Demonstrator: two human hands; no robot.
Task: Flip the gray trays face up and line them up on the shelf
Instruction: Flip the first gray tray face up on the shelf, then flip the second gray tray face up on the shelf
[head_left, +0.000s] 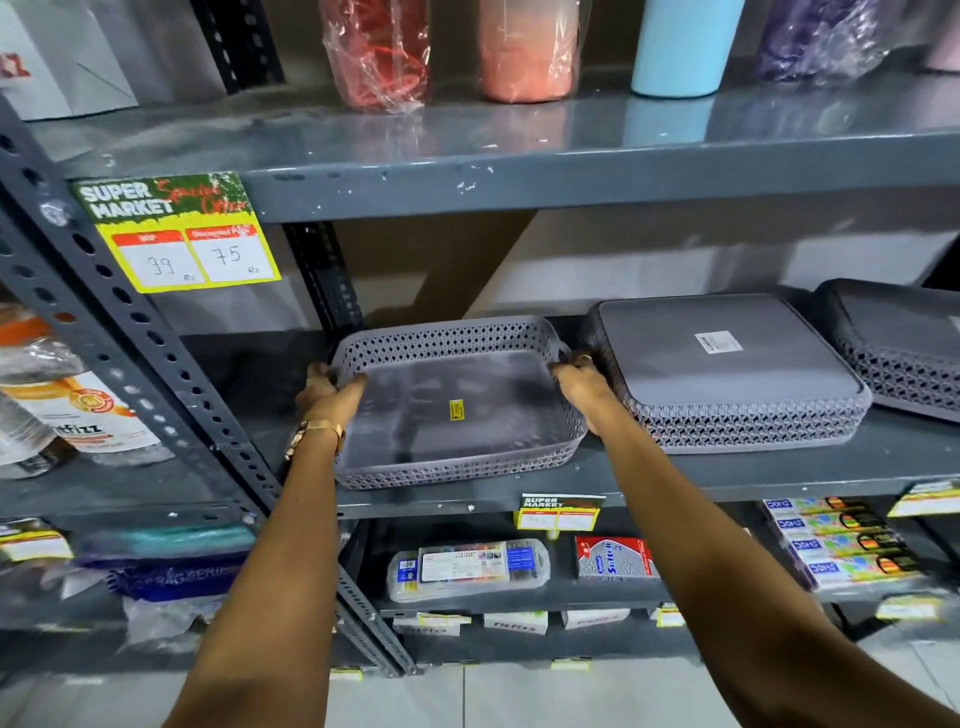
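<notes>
A gray lattice-walled tray (452, 410) sits face up at the left of the middle shelf (727, 480), a small yellow sticker on its floor. My left hand (327, 389) grips its left rim and my right hand (582, 384) grips its right rim. Right beside it a second gray tray (727, 364) lies face down, a white label on its base. A third gray tray (904, 343) lies face down at the far right, partly cut off by the frame edge.
A perforated metal upright (124, 322) stands left of the tray, with bottles (57, 395) beyond it. The upper shelf holds wrapped tumblers (524, 47). A price tag (182, 234) hangs at upper left. Stationery boxes (467, 569) fill the lower shelf.
</notes>
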